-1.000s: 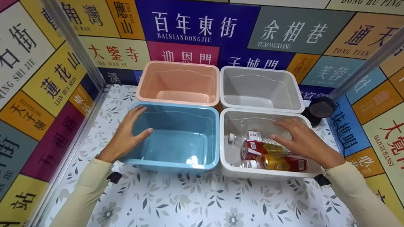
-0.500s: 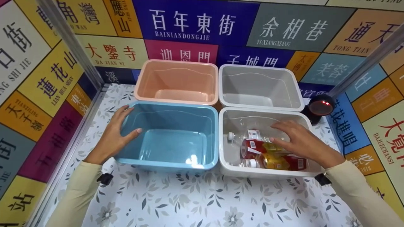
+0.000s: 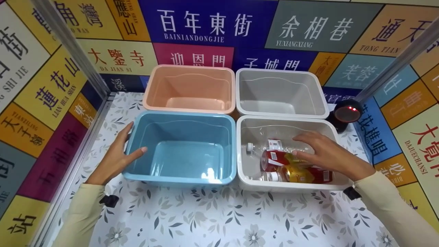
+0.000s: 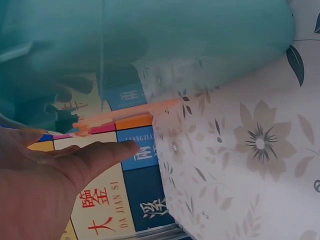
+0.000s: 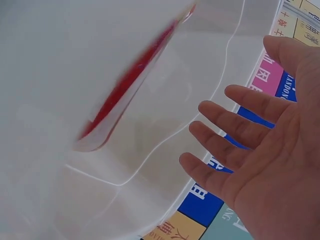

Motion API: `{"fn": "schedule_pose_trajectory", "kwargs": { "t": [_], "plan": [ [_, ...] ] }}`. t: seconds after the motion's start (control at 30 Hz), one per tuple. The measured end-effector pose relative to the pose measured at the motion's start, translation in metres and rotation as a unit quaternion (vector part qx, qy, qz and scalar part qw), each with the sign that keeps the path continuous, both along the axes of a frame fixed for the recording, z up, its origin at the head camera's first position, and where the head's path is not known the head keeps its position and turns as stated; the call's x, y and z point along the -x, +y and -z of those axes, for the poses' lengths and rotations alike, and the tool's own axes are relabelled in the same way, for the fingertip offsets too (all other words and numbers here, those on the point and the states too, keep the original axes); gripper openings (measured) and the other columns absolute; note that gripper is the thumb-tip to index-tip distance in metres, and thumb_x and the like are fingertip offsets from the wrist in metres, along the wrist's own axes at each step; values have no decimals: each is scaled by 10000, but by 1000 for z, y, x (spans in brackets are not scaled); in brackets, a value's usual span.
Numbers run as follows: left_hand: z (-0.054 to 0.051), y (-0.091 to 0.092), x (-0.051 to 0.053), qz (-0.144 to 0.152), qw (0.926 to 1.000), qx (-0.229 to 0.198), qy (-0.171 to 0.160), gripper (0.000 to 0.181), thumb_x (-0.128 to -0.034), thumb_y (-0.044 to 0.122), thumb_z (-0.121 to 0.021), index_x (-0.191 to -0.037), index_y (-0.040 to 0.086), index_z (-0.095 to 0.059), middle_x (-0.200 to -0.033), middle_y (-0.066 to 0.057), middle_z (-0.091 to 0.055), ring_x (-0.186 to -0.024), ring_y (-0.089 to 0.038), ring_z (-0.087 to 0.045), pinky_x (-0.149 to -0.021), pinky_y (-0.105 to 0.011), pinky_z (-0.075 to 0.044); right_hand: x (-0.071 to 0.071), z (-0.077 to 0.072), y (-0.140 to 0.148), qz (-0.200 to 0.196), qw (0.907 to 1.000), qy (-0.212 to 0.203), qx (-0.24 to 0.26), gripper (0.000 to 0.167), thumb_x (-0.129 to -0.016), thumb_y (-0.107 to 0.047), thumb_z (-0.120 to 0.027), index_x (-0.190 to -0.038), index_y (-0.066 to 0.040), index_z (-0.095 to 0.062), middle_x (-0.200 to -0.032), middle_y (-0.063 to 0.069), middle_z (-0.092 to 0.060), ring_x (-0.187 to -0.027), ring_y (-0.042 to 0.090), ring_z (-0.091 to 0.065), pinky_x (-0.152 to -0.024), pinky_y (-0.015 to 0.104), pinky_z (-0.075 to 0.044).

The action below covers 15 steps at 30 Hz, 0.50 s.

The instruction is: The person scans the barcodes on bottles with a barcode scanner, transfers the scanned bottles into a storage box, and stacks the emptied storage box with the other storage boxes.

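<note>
While the right hand (image 3: 320, 152) stayed over the white bin (image 3: 291, 185), just right of the blue bin (image 3: 178, 180), the left hand (image 3: 115, 154) had shifted outward. A second earlier it hung above the blue bin's left rim, fingers over the inside; now they stood along the outer side of that bin's left wall, and only the thumb crossed the rim. I judged this a change of reach, not of load — the bottles (image 3: 298, 173) lay on their sides in the white bin, right of the blue bin, as they had. Lights that were dark a second earlier showed red on the device (image 3: 346, 112), far off to the blue bin's right.

Both hands were loose and held nothing. The right one leaned in above the bottles, and its wrist view showed the fingers spread; the left kept its thumb well apart, though whether it touched the blue bin I could not tell. Each forearm slanted up over the counter (image 3: 192, 219), one from the blue bin's front left, the other from well to its right. Behind the blue bin stood the peach bin (image 3: 192, 87) — and, diagonally behind to its right, the grey bin (image 3: 279, 89).
</note>
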<state>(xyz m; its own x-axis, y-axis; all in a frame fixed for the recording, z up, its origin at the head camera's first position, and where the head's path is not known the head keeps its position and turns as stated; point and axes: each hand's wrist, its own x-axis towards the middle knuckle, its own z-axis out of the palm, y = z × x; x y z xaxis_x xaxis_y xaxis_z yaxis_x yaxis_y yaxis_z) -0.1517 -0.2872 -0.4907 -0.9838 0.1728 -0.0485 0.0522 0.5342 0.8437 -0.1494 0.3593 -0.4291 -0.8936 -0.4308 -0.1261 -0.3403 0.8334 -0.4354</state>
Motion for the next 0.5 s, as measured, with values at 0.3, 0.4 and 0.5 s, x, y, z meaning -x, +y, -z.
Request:
{"fn": "schedule_pose_trajectory", "kwargs": {
  "t": [0.3,0.4,0.5],
  "plan": [
    [11,-6,-1,154,9995,-266,-107,1061,-1037,402,-760,-1783,353,-8,-1851,-82,-74,-1651,-489,-191,-1209,-823,-234,2,7,2,-115,9999,-37,-25,609,-1045,-421,-768,-1496,-27,-657,-1540,235,-603,-1449,485,-504,-1145,741,-430],
    [13,-6,-3,142,9992,-322,-173,1044,-1041,410,-751,-1783,359,-18,-1854,-55,-59,-1662,-471,-166,-1236,-799,-209,1,8,2,-71,9998,-163,-16,612,-1048,-429,-761,-1499,-29,-659,-1537,241,-608,-1443,498,-516,-1146,746,-424],
    [14,-7,-4,140,9989,-388,-239,1023,-1047,412,-738,-1781,375,-26,-1854,-45,-63,-1668,-452,-155,-1250,-784,-200,1,9,2,-28,9994,-331,20,604,-1051,-439,-755,-1493,-37,-668,-1515,236,-630,-1411,491,-551,-1134,738,-443]
  ]
}}
